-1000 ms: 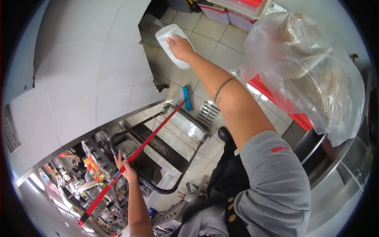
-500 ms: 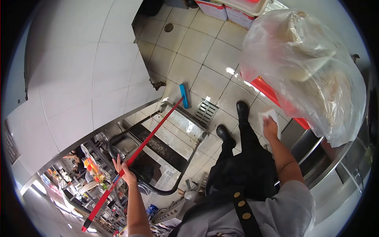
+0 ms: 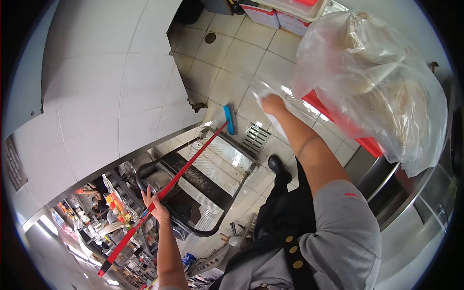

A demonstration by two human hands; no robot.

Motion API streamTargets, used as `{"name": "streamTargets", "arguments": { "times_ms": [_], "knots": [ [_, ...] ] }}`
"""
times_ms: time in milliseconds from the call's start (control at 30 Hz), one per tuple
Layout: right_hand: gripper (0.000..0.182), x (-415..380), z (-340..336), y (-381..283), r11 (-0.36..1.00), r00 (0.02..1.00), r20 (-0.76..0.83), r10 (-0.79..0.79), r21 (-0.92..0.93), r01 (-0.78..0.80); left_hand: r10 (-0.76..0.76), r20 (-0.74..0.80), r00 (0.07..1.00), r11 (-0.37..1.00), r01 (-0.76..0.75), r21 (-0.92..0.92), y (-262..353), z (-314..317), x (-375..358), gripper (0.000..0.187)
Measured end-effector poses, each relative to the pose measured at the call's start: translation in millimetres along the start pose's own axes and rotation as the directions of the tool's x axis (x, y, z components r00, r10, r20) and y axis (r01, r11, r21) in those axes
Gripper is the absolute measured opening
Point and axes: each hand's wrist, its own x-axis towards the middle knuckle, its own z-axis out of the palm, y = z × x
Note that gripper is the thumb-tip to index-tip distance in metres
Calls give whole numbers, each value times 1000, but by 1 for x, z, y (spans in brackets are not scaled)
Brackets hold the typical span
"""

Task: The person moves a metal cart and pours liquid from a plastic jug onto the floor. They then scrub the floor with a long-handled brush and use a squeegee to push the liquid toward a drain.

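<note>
My left hand (image 3: 158, 210) is closed around the long red handle of a floor brush (image 3: 186, 166), some fingers lifted off it. The brush's blue head (image 3: 228, 120) is on the wet tiles at the far end of the handle, near a floor drain (image 3: 255, 138). Stretched out over the floor, my right hand (image 3: 273, 104) grips a white cloth (image 3: 262, 90); both hand and cloth are smeared by motion. To the right of that arm stands a large clear plastic bag (image 3: 372, 82) over pale contents, with a red crate edge (image 3: 369, 146) showing beneath.
A metal step platform with black rails (image 3: 212, 166) stands left of my legs. White tiled wall (image 3: 96, 96) fills the upper left. Boxes (image 3: 292, 21) line the back. Steel counter fittings (image 3: 386, 179) are at right. Lower left, people (image 3: 99, 195) stand among cluttered shelves.
My right hand has swung forward and left with the white cloth, from beside my legs to out over the floor. The left hand keeps its hold on the brush handle.
</note>
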Motion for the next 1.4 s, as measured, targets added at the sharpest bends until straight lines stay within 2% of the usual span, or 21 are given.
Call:
{"name": "streamTargets", "arguments": {
  "times_ms": [67,167,233,333,400,467,600,633,700,767,800,867,967,1067,1100,1133,1167,1200,1233,1300,1400],
  "knots": [
    [42,46,-14,-58,956,988,-50,146,263,-128,-14,-2,1000,1000,14,-7,7,1,0,57],
    [46,6,-103,-128,944,997,64,40,325,-59,93,-22,995,995,-91,50,-19,10,-3,47],
    [53,4,-113,-145,904,980,-170,102,426,-20,114,-34,993,993,-113,41,-24,10,-3,35],
    [51,-18,-103,-133,831,934,-357,32,528,174,129,-82,988,989,-123,76,-37,18,-5,32],
    [48,-88,-122,-126,552,944,-321,74,802,229,31,-75,997,999,-32,-11,-14,14,-6,37],
    [46,-138,-115,-100,409,916,-394,76,850,332,66,-106,992,998,-66,4,-31,24,-5,41],
    [38,-272,-109,-60,425,812,-569,129,772,474,-33,-190,981,995,14,-101,-21,24,-4,34],
    [36,-319,-111,-41,446,773,-615,155,742,501,99,-85,991,992,-92,85,-47,28,-1,30],
    [31,-414,-120,-31,557,663,-703,256,668,493,-144,-143,979,904,72,-421,-23,15,-4,34],
    [32,-500,-135,-4,670,501,-796,339,578,466,-205,-35,978,879,168,-445,-101,72,31,41],
    [33,-545,-146,8,776,351,-851,391,510,372,-66,-181,981,932,-4,-361,-63,48,20,44],
    [35,-627,-167,36,755,104,-852,513,506,417,-24,-75,997,999,26,30,-39,29,20,47],
    [33,-719,-190,120,712,-149,-752,642,513,479,221,-181,958,940,-159,302,-6,15,-7,49],
    [28,-775,-225,212,647,-355,-611,707,356,675,383,-290,877,922,-384,53,-10,63,-13,35],
    [26,-779,-237,258,610,-383,-569,728,281,741,235,-166,958,888,-281,-364,-7,89,-6,34],
    [24,-781,-248,297,506,-330,-555,764,197,840,114,-14,993,707,-91,-701,32,73,-9,35],
    [26,-786,-254,334,354,-188,-452,872,316,880,6,54,999,622,39,-782,68,64,-29,33],
    [27,-787,-250,394,104,95,-464,881,385,917,-37,176,984,568,166,-806,91,62,-32,31],
    [36,-777,-253,424,69,126,-395,910,444,894,-95,315,944,527,316,-789,101,70,-25,35],
    [47,-748,-230,502,224,-33,-280,959,685,693,-37,59,998,632,69,-772,160,67,-36,42],
    [46,-727,-214,526,147,-128,-94,987,846,513,8,84,996,665,57,-744,231,45,-43,43]
  ]
}}
